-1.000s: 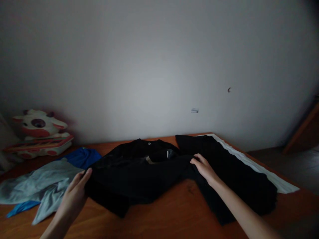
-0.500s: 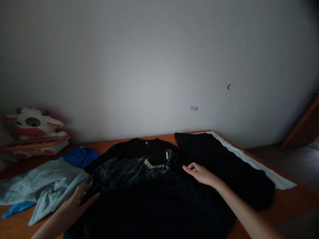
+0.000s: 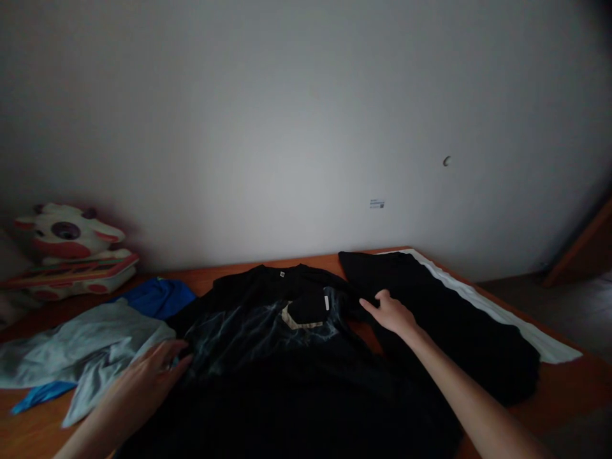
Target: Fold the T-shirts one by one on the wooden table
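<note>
A dark shirt with pale streaks [image 3: 239,338] lies spread on the wooden surface, its neck opening and a white tag facing the wall. Behind and partly under it is a plain black shirt [image 3: 248,282]. At the streaked shirt's left edge is my left hand [image 3: 160,370], thumb and fingers apart and nothing visible between them. On the right side, over dark cloth near the shirt's shoulder, my right hand [image 3: 389,312] has its thumb and forefinger spread, and no cloth shows between them.
Grey cloth [image 3: 109,344] and blue cloth [image 3: 160,297] lie on the left, before a cow-shaped toy keyboard [image 3: 81,248]. Folded black cloth [image 3: 430,306] rests over white cloth [image 3: 516,325] on the right. The wall [image 3: 287,127] rises behind the wooden surface [image 3: 568,389].
My right hand has moved slightly up and right, its fingers wider apart. My left hand has shifted slightly up. The streaked shirt lies more spread, and wood now shows beside its right shoulder.
</note>
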The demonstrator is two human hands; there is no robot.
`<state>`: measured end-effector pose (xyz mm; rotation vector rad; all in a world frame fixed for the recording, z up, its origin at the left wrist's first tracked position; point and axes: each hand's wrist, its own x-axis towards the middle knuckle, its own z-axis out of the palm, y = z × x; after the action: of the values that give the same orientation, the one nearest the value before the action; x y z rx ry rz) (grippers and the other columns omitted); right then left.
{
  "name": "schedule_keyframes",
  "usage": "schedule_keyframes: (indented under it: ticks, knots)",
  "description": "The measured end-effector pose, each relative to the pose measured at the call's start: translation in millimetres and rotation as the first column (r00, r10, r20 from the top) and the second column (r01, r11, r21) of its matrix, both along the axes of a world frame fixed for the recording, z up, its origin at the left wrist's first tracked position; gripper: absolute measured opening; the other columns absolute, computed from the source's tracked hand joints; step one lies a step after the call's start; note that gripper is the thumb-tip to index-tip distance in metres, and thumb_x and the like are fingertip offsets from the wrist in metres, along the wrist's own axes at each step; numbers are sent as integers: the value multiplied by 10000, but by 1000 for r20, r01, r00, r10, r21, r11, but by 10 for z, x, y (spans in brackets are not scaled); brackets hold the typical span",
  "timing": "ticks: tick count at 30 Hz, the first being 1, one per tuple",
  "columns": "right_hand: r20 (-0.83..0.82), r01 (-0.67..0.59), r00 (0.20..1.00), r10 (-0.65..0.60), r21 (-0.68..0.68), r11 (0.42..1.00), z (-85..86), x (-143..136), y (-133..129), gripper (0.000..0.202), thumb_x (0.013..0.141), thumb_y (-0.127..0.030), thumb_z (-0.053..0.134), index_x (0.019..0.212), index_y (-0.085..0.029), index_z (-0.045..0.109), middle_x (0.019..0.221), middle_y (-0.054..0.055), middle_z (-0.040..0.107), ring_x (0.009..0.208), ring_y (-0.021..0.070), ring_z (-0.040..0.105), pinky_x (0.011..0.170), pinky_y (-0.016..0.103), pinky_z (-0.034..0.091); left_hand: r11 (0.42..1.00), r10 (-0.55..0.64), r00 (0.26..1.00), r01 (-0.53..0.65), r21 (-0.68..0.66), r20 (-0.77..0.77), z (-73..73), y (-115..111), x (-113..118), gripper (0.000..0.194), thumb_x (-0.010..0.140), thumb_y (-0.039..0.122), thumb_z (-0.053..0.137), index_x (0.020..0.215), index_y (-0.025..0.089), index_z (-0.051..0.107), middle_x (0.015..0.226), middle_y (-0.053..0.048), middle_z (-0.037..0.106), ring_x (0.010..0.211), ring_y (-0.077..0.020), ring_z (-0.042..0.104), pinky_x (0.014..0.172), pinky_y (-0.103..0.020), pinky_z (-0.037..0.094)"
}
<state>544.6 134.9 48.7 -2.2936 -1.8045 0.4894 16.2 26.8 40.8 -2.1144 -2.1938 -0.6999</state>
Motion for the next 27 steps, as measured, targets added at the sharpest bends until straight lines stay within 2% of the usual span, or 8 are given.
schedule_keyframes:
  ticks: [3, 6, 10, 14, 17, 19, 23, 27]
  knots:
    - [193, -60, 980, 51, 38, 998, -60, -77, 160, 557, 930, -552, 543, 1248, -98, 596, 1232, 235, 653, 1167, 352, 635, 873, 381, 496, 992, -120, 992, 119, 39, 42, -8, 263, 411, 455, 860, 576, 432, 1053, 242, 675, 1129, -91, 743, 1075, -272, 700, 1001, -423, 520]
    - [187, -183, 966, 176, 17, 983, -40, -136, 279, 270, 910, -359, 618, 1088, -171, 694, 1172, 145, 706, 1119, 278, 666, 848, 298, 481, 991, -126, 991, 128, 43, -40, -224, 375, 683, 502, 877, 553, 456, 1186, 213, 660, 1363, -132, 642, 1246, -306, 611, 1074, -484, 462]
    - [183, -288, 943, 278, 35, 957, 215, -92, 481, 182, 879, -327, 673, 1023, -222, 705, 1051, 53, 754, 981, 211, 706, 761, 235, 472, 994, -98, 979, 86, -69, -179, -459, 317, 813, 604, 890, 572, 448, 1336, 199, 612, 1516, -143, 509, 1407, -346, 453, 1154, -554, 353]
    - [263, -220, 951, 165, 198, 955, 590, -6, 664, 285, 973, -288, 531, 1217, -170, 617, 1201, 149, 694, 1109, 269, 645, 887, 328, 450, 986, -111, 962, 74, -152, -251, -465, 264, 834, 668, 894, 607, 431, 1418, 211, 552, 1579, -141, 412, 1476, -349, 329, 1196, -563, 266]
    - [340, -181, 939, 53, 355, 917, 721, -122, 620, 354, 994, -182, 399, 1317, -110, 524, 1347, 244, 569, 1282, 337, 503, 1017, 452, 360, 983, -99, 961, 54, -173, -260, -443, 264, 861, 689, 881, 646, 442, 1447, 261, 516, 1606, -142, 355, 1496, -383, 252, 1183, -601, 255]
    - [386, -281, 915, 120, 395, 874, 667, -323, 485, 327, 984, -224, 443, 1281, -141, 552, 1328, 211, 575, 1274, 332, 489, 1028, 449, 355, 981, -87, 960, 37, -189, -265, -438, 263, 891, 705, 873, 670, 445, 1463, 285, 489, 1620, -148, 321, 1506, -395, 200, 1180, -619, 237]
    - [281, -522, 845, 456, 241, 818, 293, -784, 91, 464, 985, -497, 453, 1319, -196, 566, 1311, 158, 600, 1179, 299, 565, 981, 406, 422, 972, -68, 960, 1, -237, -273, -416, 245, 949, 744, 863, 683, 449, 1491, 284, 436, 1639, -162, 262, 1514, -393, 134, 1190, -624, 191]
    - [142, -545, 827, 544, -34, 838, -25, -909, -159, 767, 945, -655, 413, 1555, -196, 330, 1590, 211, 335, 1430, 396, 359, 1120, 511, 297, 965, -34, 965, -36, -260, -260, -380, 228, 976, 793, 850, 707, 439, 1508, 266, 408, 1646, -161, 246, 1515, -400, 119, 1187, -620, 201]
